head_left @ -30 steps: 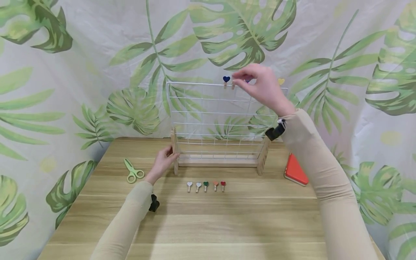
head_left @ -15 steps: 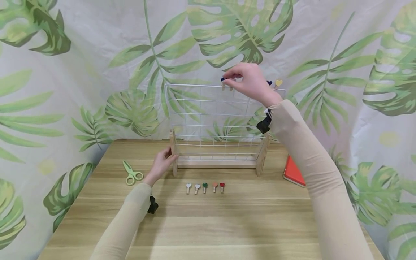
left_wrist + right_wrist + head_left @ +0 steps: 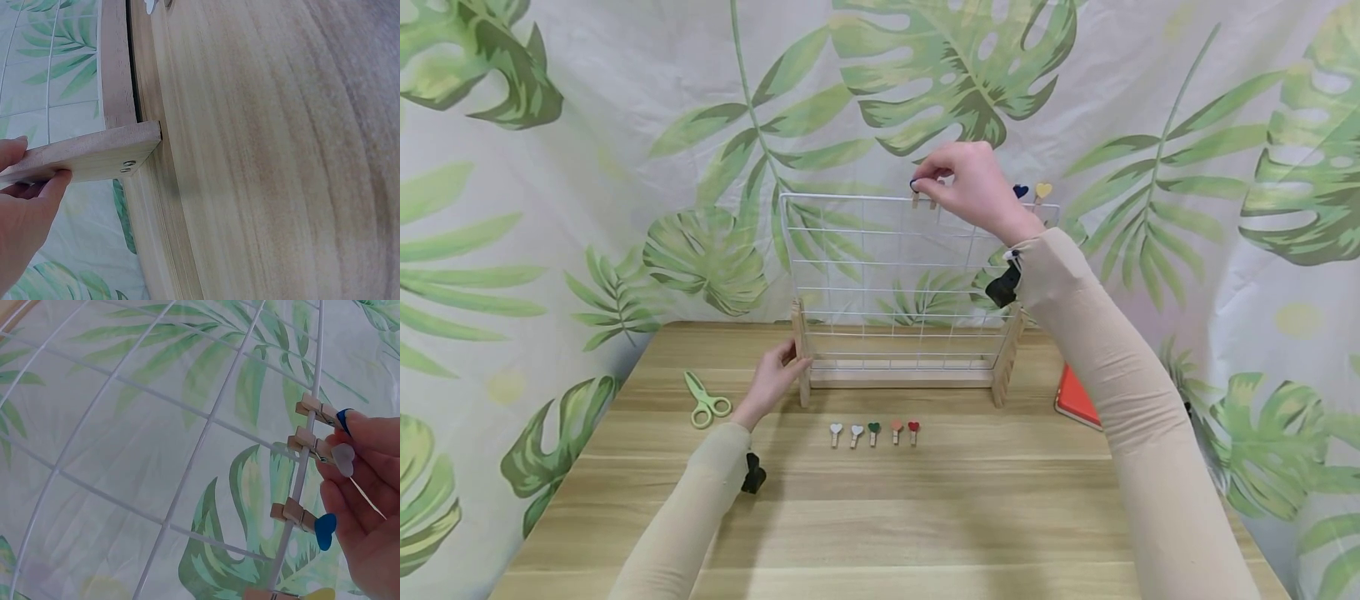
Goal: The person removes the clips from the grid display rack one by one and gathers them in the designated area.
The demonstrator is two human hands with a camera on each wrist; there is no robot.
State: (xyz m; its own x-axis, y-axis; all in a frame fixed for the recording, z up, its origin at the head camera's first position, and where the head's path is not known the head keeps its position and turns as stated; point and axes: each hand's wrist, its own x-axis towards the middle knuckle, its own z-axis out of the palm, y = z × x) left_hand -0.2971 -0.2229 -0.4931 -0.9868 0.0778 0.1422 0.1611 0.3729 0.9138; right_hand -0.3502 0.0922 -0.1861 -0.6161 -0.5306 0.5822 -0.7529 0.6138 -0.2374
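Note:
My right hand [image 3: 973, 183] pinches a small wooden clothespin with a dark blue heart [image 3: 344, 419] on the top wire of a white grid rack [image 3: 865, 197]. Beside it on that wire, the right wrist view shows a clothespin with a white heart [image 3: 342, 460], another with a blue heart [image 3: 325, 531] and one with a yellow heart [image 3: 320, 594]. Low on the rack's left side, my left hand [image 3: 769, 382] grips the wooden post [image 3: 119, 147], thumb and fingers on either side of it. Several heart clothespins [image 3: 874, 433] lie in a row on the table before the rack.
Green scissors [image 3: 703, 402] lie on the wooden table [image 3: 880, 517], left of the left hand. A red case or notebook [image 3: 1077, 400] sits at the right, partly covered by the right sleeve. A leaf-patterned cloth [image 3: 715, 50] hangs behind the rack.
My right hand has moved a little left along the top wire, from the neighbouring clothespin to the dark blue heart one, and pinches it. The left hand stays on the post.

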